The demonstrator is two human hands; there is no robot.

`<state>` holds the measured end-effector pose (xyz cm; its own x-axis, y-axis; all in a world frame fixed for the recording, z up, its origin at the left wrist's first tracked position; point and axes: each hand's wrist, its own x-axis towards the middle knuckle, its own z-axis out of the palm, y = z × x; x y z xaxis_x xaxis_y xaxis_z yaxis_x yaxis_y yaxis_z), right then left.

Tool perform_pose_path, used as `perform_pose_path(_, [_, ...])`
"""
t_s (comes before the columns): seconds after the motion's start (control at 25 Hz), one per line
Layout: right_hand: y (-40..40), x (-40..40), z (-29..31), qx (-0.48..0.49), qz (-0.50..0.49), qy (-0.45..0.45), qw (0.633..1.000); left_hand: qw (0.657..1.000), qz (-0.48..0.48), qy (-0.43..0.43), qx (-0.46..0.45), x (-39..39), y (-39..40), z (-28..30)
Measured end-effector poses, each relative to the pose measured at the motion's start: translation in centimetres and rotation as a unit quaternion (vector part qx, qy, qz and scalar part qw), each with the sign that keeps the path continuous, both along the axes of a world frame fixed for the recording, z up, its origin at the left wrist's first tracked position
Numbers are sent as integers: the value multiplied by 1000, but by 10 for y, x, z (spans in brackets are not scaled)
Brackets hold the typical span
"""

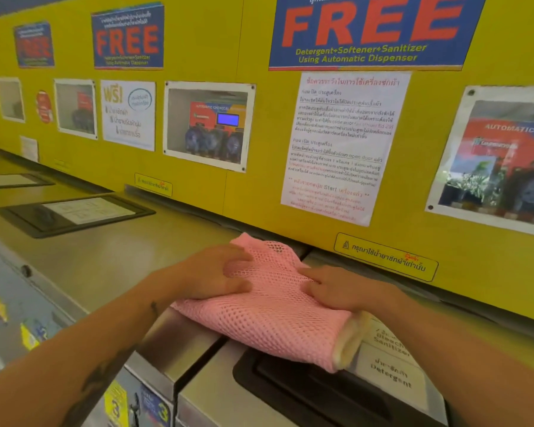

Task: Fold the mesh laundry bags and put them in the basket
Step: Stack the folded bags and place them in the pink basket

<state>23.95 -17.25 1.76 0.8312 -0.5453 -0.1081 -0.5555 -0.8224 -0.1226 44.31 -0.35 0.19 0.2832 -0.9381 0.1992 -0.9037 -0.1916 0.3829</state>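
Note:
A pink mesh laundry bag (pixel 272 315) lies folded over on the steel top of a washing machine (pixel 179 337), bridging the gap to the neighbouring machine. Its cream-trimmed edge points to the lower right. My left hand (pixel 216 272) rests flat on the bag's left part with fingers spread. My right hand (pixel 336 288) presses on its right part, fingers pointing left. Neither hand grips the mesh; both lie on top of it. No basket is in view.
A black detergent drawer (pixel 290 380) sits under the bag's near end. A similar black lid (pixel 74 214) lies on a machine to the left. The yellow wall (pixel 259 186) with posters rises directly behind the bag. Machine fronts with stickers drop away at lower left.

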Motion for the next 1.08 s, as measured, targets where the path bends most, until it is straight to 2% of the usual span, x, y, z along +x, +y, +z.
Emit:
perform_pose_path(0.08, [9, -6, 3, -39, 2, 51, 998, 996, 20, -36, -76, -1, 11, 3])
perform_pose_path(0.16, [21, -19, 12, -74, -12, 129, 989, 990, 47, -14, -131, -10, 26, 5])
perform_pose_path(0.28, [30, -37, 35, -92, -32, 191, 977, 983, 115, 45, -134, -28, 45, 5])
perform_pose_path(0.32, [34, -40, 42, -83, -44, 170, 981, 981, 132, 85, -116, -33, 49, 4])
perform_pose_path(0.44, [32, -38, 41, -16, -110, -14, 994, 958, 197, 204, -53, -45, 50, 2])
perform_pose_path(0.56, [32, -35, 24, 120, -101, -109, 982, 954, 235, 183, 16, -64, 48, 3])
perform_pose_path(0.64, [31, -38, 16, 187, -81, -157, 966, 952, 264, 151, 26, -77, 48, 7])
perform_pose_path(0.76, [35, -52, 12, 238, -20, -200, 950, 947, 278, 161, 4, -96, 53, 14])
perform_pose_path(0.88, [36, -63, 2, 221, 31, -211, 952, 943, 244, 203, -105, -119, 56, 13])
perform_pose_path(0.96, [35, -69, -5, 253, 32, -257, 932, 930, 263, 202, -160, -134, 56, 9])
perform_pose_path(1.08, [30, -69, -16, 287, 35, -309, 906, 913, 323, 210, -132, -148, 58, 3])
